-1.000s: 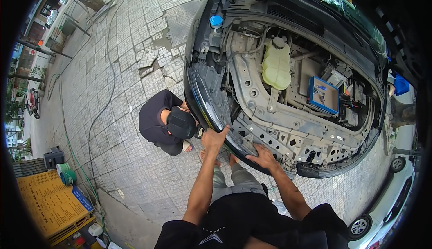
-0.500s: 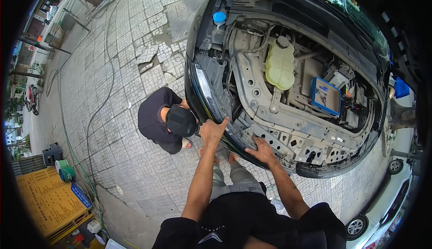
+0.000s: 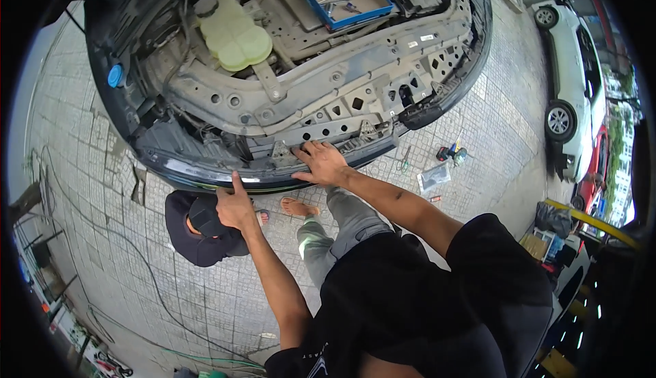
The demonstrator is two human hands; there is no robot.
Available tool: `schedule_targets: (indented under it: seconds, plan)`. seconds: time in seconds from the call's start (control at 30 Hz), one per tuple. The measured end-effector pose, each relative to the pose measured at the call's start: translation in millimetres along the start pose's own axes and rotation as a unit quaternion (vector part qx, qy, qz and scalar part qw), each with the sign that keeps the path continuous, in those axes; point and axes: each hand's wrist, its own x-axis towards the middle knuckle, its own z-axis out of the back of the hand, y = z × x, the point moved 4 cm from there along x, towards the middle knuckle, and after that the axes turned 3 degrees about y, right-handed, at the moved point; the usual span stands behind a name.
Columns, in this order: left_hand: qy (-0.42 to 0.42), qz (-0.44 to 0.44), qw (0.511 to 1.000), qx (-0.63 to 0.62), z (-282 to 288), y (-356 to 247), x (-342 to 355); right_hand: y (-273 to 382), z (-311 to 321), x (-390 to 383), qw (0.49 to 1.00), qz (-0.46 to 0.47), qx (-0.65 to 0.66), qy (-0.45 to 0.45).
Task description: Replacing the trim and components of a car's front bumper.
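Observation:
The black front bumper (image 3: pixel 256 185) of a car with its bonnet up curves across in front of me. My left hand (image 3: pixel 234 206) holds its outer edge, thumb stretched over the top and the other fingers curled, partly hidden. Further right, my right hand (image 3: pixel 322 164) has its fingers over the inner edge beside a metal bracket (image 3: pixel 281 154), with the thumb towards the outer face. Below my left hand a person in a black cap (image 3: pixel 207 215) crouches close against the bumper.
A blue tray (image 3: pixel 369 17) with hand tools sits in the engine bay, right of a yellowish coolant tank (image 3: pixel 236 36). On the paving lie a power drill (image 3: pixel 451 154) and a clear plastic bag (image 3: pixel 434 178). A white car (image 3: pixel 572 84) stands at the right; hoses (image 3: pixel 147 265) run at the left.
My view has swung to the right, so the bumper and engine bay sit further left and higher. The drill and bag have come into sight. Both hands are still on the bumper.

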Motion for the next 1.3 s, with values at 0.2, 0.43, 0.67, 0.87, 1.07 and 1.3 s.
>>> schedule_targets:
  seconds: [0.2,0.43,0.67,0.87,1.07,1.3]
  plan:
    - [0.049,-0.533,0.843,-0.063,-22.3,-121.9,-82.4,-25.2,6.3,-18.5,0.995,-0.032,0.021,-0.088]
    - [0.187,-0.611,0.762,0.106,-75.9,-105.9,-93.9,-23.8,-3.3,-24.5,0.992,-0.053,0.050,-0.102]
    - [0.122,-0.632,0.750,0.148,-78.3,-104.5,-87.4,-52.9,4.8,-75.5,0.834,-0.097,0.183,-0.512]
    - [0.078,-0.640,0.726,0.238,-89.1,-149.3,-147.6,-209.8,-34.6,-194.4,0.731,-0.321,0.134,-0.587]
    - [0.084,-0.632,0.741,0.211,-142.6,-188.4,-188.7,-251.8,-69.4,-171.5,0.720,-0.208,0.219,-0.625]
    - [0.082,-0.622,0.745,0.228,-139.9,-183.6,-189.5,-252.7,-67.8,-174.7,0.696,-0.195,0.221,-0.655]
